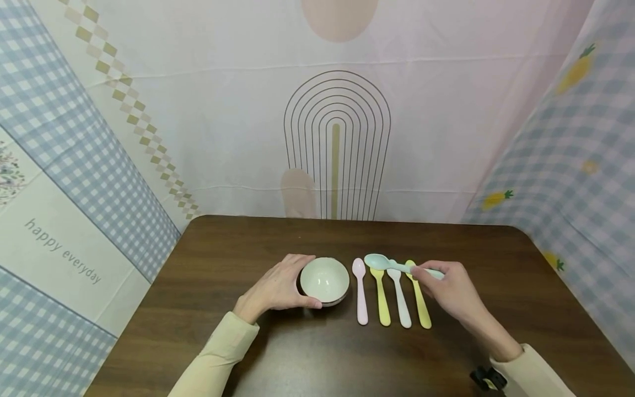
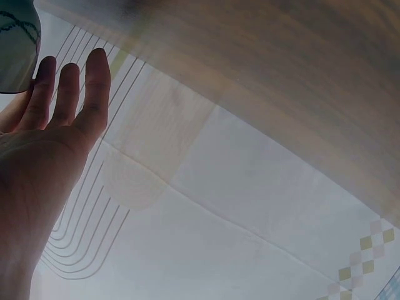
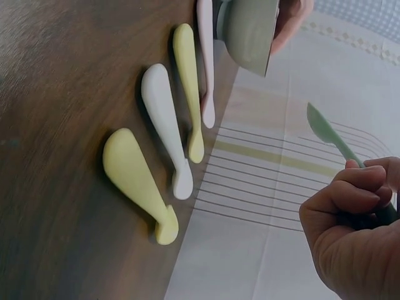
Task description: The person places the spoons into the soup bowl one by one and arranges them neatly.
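Observation:
My left hand (image 1: pixel 286 282) holds a small bowl (image 1: pixel 324 280) from its left side, thumb along the near edge and fingers round the far side. The bowl has a pale inside, and dark lines mark its outer wall (image 2: pixel 17 47) in the left wrist view. My right hand (image 1: pixel 448 289) pinches a mint green spoon (image 1: pixel 379 262) by its handle, with the spoon's head pointing left. This spoon is held above a row of spoons: a pink spoon (image 1: pixel 361 292), a yellow spoon (image 1: pixel 382 298), a white spoon (image 1: pixel 401 300) and another yellow spoon (image 1: pixel 420 303).
Everything lies on a dark brown wooden table (image 1: pixel 238 237). Behind it hangs a white cloth (image 1: pixel 238 138) printed with arches, and checked blue cloth (image 1: pixel 585 182) hangs at the sides. A small black object (image 1: pixel 488 379) shows beside the right sleeve.

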Available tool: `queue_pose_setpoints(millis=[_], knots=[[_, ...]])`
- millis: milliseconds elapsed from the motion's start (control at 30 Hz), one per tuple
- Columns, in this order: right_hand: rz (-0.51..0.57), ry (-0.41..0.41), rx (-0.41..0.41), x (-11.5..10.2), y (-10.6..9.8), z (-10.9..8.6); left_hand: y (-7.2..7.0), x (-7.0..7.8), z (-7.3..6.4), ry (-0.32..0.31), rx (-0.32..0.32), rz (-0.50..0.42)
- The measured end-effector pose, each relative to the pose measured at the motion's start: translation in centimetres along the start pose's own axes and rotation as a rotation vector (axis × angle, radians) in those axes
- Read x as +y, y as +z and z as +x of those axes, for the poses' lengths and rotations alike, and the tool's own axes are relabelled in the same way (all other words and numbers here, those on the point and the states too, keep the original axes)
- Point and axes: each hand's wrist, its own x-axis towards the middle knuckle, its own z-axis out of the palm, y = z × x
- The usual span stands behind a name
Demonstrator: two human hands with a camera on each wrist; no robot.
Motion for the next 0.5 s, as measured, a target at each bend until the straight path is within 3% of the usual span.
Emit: queue_pose_setpoints(millis=[500], knots=[[0.046,0.018,-0.069,-0.8,2.1,0.6,0.0,0.0,0.0,-0.003,0.006,-0.004]])
